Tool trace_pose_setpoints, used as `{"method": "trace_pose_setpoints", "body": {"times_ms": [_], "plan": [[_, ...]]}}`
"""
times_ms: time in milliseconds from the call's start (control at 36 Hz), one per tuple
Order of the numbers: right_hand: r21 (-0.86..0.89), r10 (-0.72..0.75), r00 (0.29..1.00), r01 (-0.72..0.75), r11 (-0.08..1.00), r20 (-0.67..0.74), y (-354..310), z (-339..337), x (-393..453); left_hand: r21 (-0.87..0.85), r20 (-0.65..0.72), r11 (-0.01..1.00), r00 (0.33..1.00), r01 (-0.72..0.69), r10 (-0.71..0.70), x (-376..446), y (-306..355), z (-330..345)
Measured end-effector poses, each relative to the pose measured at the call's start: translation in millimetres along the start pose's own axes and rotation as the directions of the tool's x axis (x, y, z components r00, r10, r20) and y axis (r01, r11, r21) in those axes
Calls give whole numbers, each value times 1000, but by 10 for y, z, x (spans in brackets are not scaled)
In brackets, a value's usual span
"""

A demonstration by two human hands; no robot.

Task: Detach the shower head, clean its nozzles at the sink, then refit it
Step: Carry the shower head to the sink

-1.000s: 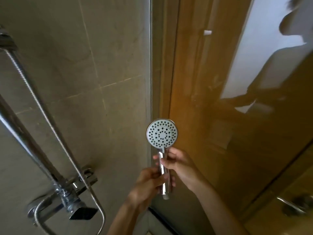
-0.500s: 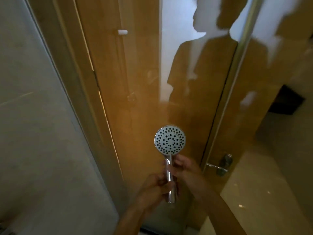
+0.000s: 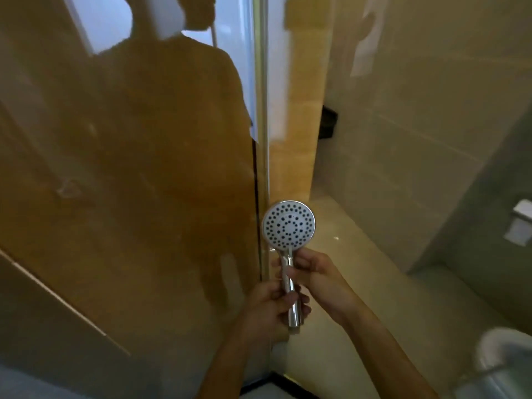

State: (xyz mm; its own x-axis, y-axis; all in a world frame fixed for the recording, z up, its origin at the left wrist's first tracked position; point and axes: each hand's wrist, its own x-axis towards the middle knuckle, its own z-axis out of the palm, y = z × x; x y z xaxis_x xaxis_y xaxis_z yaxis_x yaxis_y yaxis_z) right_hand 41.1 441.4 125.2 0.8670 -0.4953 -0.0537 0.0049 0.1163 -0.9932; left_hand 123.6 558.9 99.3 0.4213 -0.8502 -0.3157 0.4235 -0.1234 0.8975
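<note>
The shower head (image 3: 288, 224) is detached, with no hose on it, and stands upright in front of me. Its round white face with dark nozzles points at me above a chrome handle. My left hand (image 3: 269, 305) grips the lower part of the handle. My right hand (image 3: 312, 272) pinches the handle just under the head. Both hands hold it a little right of the glass door's edge.
A glass shower door (image 3: 129, 197) fills the left, its chrome edge (image 3: 262, 110) running down the middle, with a person's reflection in it. Beige floor tiles (image 3: 374, 283) lie beyond. A white toilet rim (image 3: 501, 349) shows at the lower right, a paper holder (image 3: 521, 223) on the right wall.
My view has swung right, away from the shower pipes, along the glass door to its edge and the bathroom floor. Both hands have kept their hold on the shower head.
</note>
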Motion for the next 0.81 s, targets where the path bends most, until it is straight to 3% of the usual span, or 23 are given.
{"method": "trace_pose_setpoints", "body": {"times_ms": [250, 500, 806], "plan": [[4, -30, 975, 32, 999, -219, 101, -374, -267, 84, 197, 995, 978, 56, -72, 186, -36, 301], [28, -60, 910, 78, 997, -410, 191, -952, -416, 173, 396, 980, 904, 99, -161, 544, -27, 784], [61, -51, 867, 94, 994, -495, 173, -1748, -475, 256, 403, 959, 889, 119, -218, 1037, -80, 1508]]}}
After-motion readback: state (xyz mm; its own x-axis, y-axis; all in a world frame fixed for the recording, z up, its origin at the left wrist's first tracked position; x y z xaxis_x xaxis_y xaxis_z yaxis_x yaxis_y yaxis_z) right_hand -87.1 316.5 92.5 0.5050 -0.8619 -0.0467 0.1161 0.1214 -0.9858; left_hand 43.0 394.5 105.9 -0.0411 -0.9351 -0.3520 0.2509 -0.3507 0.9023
